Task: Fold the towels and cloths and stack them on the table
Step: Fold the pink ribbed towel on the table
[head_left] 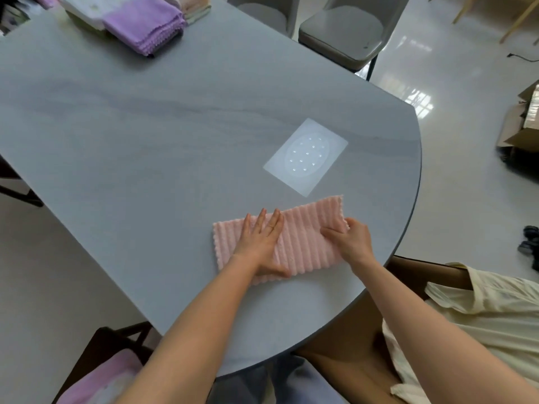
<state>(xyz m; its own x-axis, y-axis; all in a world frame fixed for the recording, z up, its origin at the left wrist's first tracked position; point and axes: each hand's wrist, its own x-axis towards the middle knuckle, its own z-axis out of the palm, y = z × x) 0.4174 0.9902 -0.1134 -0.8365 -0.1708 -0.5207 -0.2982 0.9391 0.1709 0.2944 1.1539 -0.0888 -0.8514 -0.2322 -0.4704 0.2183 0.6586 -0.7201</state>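
A pink ribbed cloth (303,237) lies folded into a long strip on the grey table (145,135), near its right front edge. My left hand (262,243) presses flat on the cloth's left half, fingers straight and spread. My right hand (351,239) pinches the cloth's right end between thumb and fingers. At the far left of the table sits a stack of folded purple cloths (145,23) beside folded white cloths (87,10) and pale folded ones (195,7).
A light patch with small bright dots (306,156) lies on the table just beyond the pink cloth. Grey chairs (344,33) stand at the far side. Cream fabric (481,316) lies on a brown seat at the right. Pink cloth (102,380) sits low left. Cardboard boxes (522,123) are on the floor.
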